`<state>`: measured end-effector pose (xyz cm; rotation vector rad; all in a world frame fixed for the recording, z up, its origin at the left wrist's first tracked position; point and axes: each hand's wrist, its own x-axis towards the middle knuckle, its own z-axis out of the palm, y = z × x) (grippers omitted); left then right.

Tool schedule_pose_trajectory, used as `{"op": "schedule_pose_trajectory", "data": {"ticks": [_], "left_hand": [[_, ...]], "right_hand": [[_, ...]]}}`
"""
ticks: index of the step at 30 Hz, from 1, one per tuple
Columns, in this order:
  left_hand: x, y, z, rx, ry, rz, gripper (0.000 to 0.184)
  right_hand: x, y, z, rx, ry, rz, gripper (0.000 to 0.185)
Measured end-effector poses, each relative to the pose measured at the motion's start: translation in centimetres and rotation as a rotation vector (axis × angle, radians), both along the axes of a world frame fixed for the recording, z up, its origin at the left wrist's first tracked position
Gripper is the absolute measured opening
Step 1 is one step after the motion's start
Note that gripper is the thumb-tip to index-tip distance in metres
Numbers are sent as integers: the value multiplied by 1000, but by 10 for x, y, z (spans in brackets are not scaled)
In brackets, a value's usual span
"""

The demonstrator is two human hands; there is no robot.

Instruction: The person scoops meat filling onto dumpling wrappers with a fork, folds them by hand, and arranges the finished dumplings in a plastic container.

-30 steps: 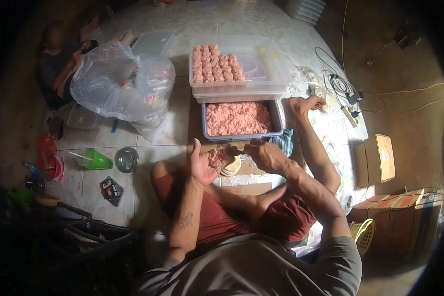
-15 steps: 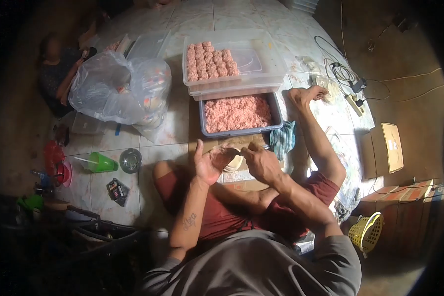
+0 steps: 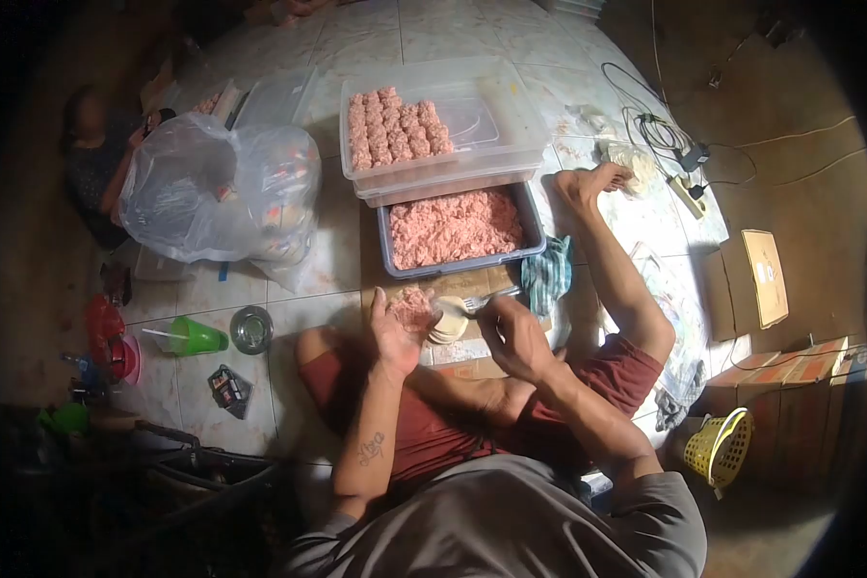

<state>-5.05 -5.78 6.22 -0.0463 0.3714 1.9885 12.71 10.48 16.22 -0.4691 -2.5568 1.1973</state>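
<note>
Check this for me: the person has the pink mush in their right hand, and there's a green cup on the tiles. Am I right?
Not quite: the pink mush is in the left hand, not the right hand. The head view shows it. The green cup is on the tiles, just as you said.

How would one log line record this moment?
Left hand: pink mixture on palm; right hand: grips utensil; pale discs: stacked near hands; tub: holds more pink mixture
</note>
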Motion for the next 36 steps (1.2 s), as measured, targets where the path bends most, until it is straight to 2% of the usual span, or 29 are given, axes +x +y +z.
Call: {"op": "schedule_pose_trajectory", "data": {"ticks": [1,2,3,4,5,7,9,10,11,12,13,14,15,17,18,20,21,23,24,25,26,28,29,31,32,34,35,36], "left_hand": [[-2,-1,-5,115,34,-74,77],[-2,4,-13,179,-63,-113,79],[7,9,1,178,-63,-112,79],[22,14,35,-35,195,-50,80],[31,17,73,-246,454,16,81],[22,-10,121,-217,477,-94,79],[6,-16,119,-223,646,-204,61],[9,-13,116,-418,1330,-171,44],[5,-11,97,-448,1544,-114,39],[3,-9,83,-490,1752,-37,36],[3,-7,70,-447,1912,166,37],[7,-12,66,-660,1559,12,39],[10,-4,101,-599,1651,202,39],[3,-3,104,-575,1712,331,32],[0,-1,92,-577,1707,344,32],[-7,5,62,-529,1456,352,25],[-5,9,68,-520,1462,359,25],[9,17,75,-547,1169,294,25],[7,22,65,-387,1150,290,29],[10,19,55,-390,1147,281,29],[13,18,61,-467,1341,281,31],[8,13,69,-684,1685,236,39],[10,13,80,-692,1683,242,39],[17,13,105,-1074,1552,178,47],[13,10,99,-869,1558,330,46],[10,8,94,-811,1552,406,45],[9,8,96,-741,1552,476,44],[9,8,105,-767,1530,387,42]], "right_hand": [[-7,1,1,1,0,-5,22],[-15,1,1,-126,-33,-79,26],[-21,2,0,-254,-66,-151,31],[-30,9,-9,-360,-148,-30,37],[-32,6,-3,-358,-144,-30,37],[-37,-3,21,-997,42,149,36],[-41,1,29,-1009,-16,172,35],[-47,4,33,-840,-56,244,35],[-53,4,39,-669,-96,314,34],[-56,-1,50,-741,19,287,35],[-58,0,43,-678,71,217,34],[-58,-2,38,-688,212,107,33],[-58,-5,32,-698,349,-2,31],[-42,9,10,-599,250,-38,27],[-32,6,-6,-754,180,-66,24],[-14,-13,-19,-999,112,-87,18],[-9,-23,-21,-1089,118,-76,17],[-7,-20,-33,-1097,116,-38,15],[-12,-20,-27,-706,204,-1,16],[-15,-17,-20,-314,279,35,18],[-17,-11,7,-80,216,91,18],[-19,1,8,-3,176,84,18],[-19,5,8,74,135,82,18],[-17,7,4,87,145,63,21],[-14,6,-8,-131,82,-16,22],[-7,-1,-22,-480,-18,-89,23],[-4,-6,-28,-486,-17,-89,23],[1,-12,-34,-754,-5,-37,23]]}}
